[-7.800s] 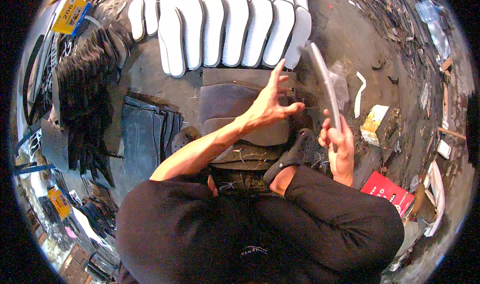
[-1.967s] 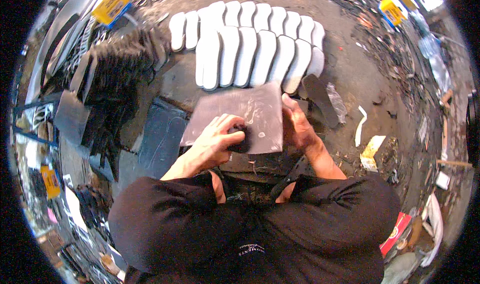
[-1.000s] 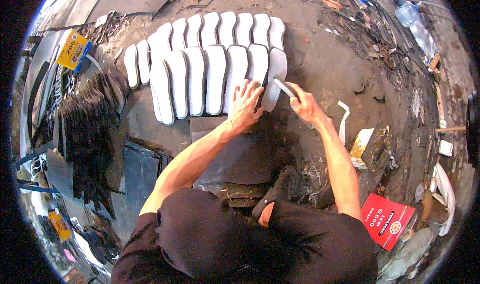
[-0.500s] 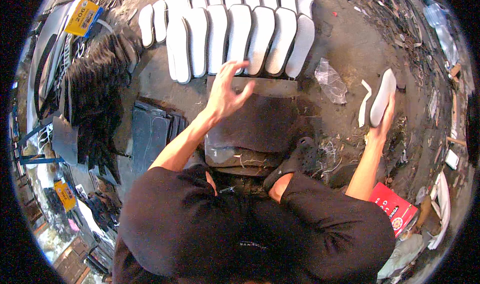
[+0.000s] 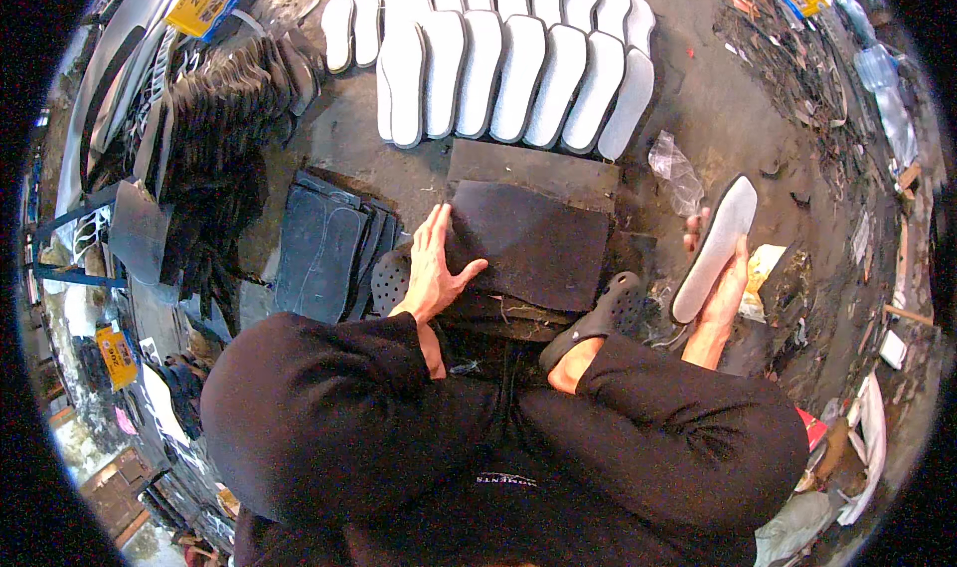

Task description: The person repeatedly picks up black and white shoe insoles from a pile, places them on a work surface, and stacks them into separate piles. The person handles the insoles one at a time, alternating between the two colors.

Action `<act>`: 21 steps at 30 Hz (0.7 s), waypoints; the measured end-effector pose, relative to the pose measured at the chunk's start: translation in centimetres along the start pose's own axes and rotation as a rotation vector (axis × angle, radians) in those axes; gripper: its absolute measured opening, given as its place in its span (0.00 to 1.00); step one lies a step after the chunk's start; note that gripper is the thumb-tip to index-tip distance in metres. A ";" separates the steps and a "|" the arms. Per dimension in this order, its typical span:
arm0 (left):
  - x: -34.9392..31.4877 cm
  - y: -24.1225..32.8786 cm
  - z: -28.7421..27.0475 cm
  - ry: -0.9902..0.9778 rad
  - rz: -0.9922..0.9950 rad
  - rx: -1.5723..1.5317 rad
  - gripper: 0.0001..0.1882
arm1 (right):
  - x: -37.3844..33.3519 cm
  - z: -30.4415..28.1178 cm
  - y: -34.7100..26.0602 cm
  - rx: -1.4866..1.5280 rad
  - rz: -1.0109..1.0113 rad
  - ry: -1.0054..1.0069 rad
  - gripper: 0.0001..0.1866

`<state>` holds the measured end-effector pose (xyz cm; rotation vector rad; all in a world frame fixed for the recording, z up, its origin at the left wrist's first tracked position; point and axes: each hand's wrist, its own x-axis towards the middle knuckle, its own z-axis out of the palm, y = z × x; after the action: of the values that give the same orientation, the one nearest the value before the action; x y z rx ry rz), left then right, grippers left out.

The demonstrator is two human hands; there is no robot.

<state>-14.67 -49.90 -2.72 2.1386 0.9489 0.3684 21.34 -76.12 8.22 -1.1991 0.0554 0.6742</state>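
A single insole [image 5: 715, 253], pale on its face with a dark edge, lies tilted in my right hand [image 5: 730, 286]. The thumb side and the fingers of that hand wrap round its two long edges. My left hand [image 5: 431, 278] is open, its thumb stretched away from the fingers, at the left edge of a dark rubber sheet [image 5: 538, 243]. This sheet rests on a low block between my feet. Beyond the block stand rows of white insoles [image 5: 482, 73] with dark edges, leaning close together.
A stack of dark cut sheets [image 5: 324, 248] lies left of the block. Farther left are many dark strips [image 5: 219, 108] and a yellow-blue box [image 5: 205, 3]. A clear plastic wrapper [image 5: 675, 173] and a yellow-white packet [image 5: 766, 273] lie to the right. Black clogs [image 5: 598, 318] flank the block.
My left hand has drawn back from near the white insoles to the sheet's left edge. My right hand has brought its insole nearer and turned it. The pale strip beside it no longer shows.
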 end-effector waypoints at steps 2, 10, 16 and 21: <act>1.2 0.4 -0.8 0.065 0.058 0.006 0.54 | -1.4 2.3 -0.6 0.166 0.038 -0.187 0.32; 10.1 1.9 1.2 -0.059 0.455 0.216 0.38 | -8.5 0.8 0.3 0.265 0.411 -0.476 0.44; 7.1 -0.3 0.9 0.024 0.838 0.097 0.20 | -9.3 -3.8 -0.9 0.393 0.500 -0.804 0.51; 3.4 -3.1 0.8 -0.020 1.015 0.150 0.19 | -9.0 -3.6 0.5 0.203 0.095 -0.232 0.38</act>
<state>-13.54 -46.51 -5.68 2.6167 -0.2126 0.7652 14.93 -83.20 9.84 -0.9225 -0.0140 0.8668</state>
